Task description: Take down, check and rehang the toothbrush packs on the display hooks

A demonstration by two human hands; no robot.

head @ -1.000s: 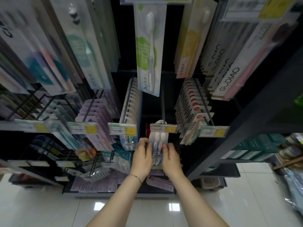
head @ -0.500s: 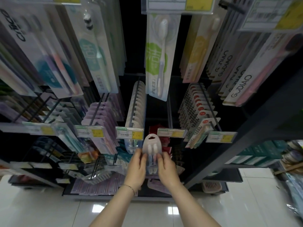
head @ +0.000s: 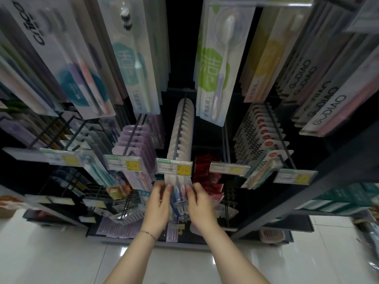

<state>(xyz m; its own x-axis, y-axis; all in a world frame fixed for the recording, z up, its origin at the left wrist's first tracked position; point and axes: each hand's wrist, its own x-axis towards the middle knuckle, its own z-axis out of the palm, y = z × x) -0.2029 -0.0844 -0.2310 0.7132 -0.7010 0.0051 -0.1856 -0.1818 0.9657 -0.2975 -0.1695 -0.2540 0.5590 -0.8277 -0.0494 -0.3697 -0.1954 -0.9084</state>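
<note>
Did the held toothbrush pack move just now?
Yes. The toothbrush pack went left, from under the right-hand price tag to under the middle price tag.

toothbrush pack (head: 180, 198) clear, maybe blue and pink inside; price tag (head: 174, 168) white, green, yellow; side packs (head: 207, 174) red.

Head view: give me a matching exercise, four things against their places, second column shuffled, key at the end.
Things
1. thin chain bracelet
2. lilac card packs
3. red packets
4. clear blister toothbrush pack with blue handles

Places
a. pinched between the fingers of the left hand and the right hand
b. on the left wrist
c. on a hook up and left of both hands
d. just beyond the right hand

Pairs: 1-b, 2-c, 3-d, 4-a
</note>
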